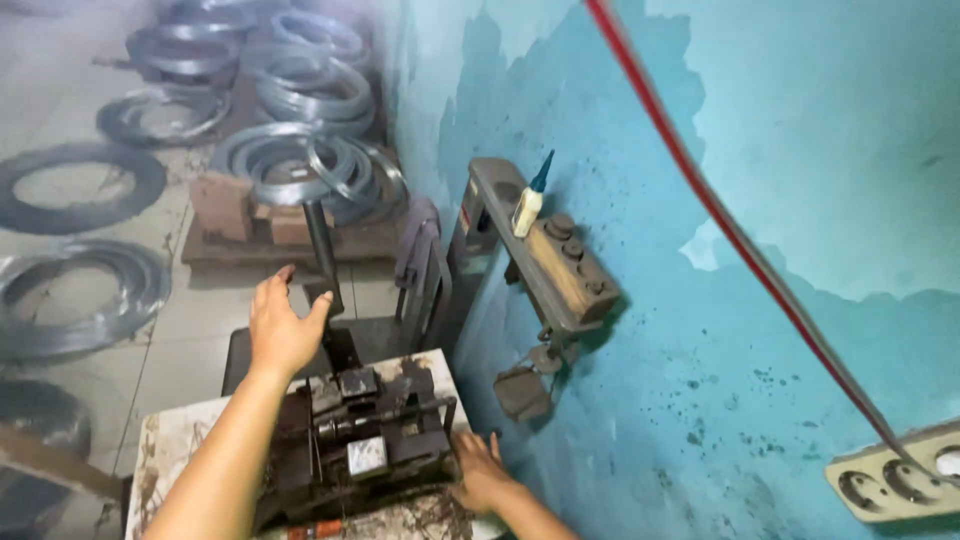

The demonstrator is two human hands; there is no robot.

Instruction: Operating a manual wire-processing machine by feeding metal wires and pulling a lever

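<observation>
Left hand [281, 330] raised above dark metal machine [360, 440], fingers spread wide, holding nothing; palm just beside upright black post [320, 245] at machine's rear, touching or not: can't tell. Right hand [480, 472] laid flat at machine's right edge, fingers loosely open, resting vs. the block, gripping nothing. Machine sits on worn, paint-chipped white table [175, 435], approx. centre-bottom of view, between both hands. Grey steel wire coil [305, 165] stacked on wooden pallet [235, 215] behind post; more coils on floor [150, 350] to left, well apart from hands. Blue peeling wall [820, 150] on right w/ metal bracket [545, 255] carrying small bottle [530, 200] w/ dark nozzle. Red cable [720, 215] running diagonally down wall to beige socket strip [895, 478] at lower right.
</observation>
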